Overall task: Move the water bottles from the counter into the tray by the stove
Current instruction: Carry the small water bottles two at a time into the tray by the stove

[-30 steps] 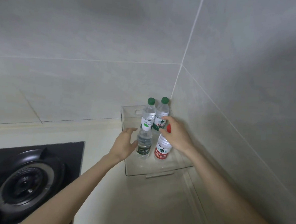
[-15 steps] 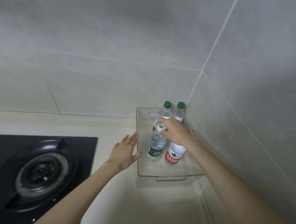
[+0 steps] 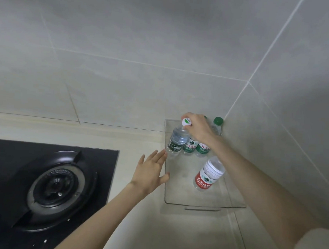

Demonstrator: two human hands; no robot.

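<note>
You see a clear tray [image 3: 164,189], a red-labelled bottle [image 3: 206,177], two green-and-white-labelled bottles [image 3: 189,146] [image 3: 203,149], one green cap [image 3: 218,120], a dark-green-labelled bottle [image 3: 176,142] with a white, green-marked cap [image 3: 186,121], a black stove [image 3: 41,174], pale grey tiles [image 3: 146,36].

Tray [image 3: 203,202]: clear glossy plastic. Water bottles [image 3: 207,176]: clear ribbed plastic, glossy printed labels. Stove [image 3: 46,176]: glossy black glass top, matt black metal burner. Wall tiles [image 3: 145,46]: smooth, satin.

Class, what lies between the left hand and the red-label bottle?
Only the clear tray: its left wall and bare floor, in the head view.
</note>
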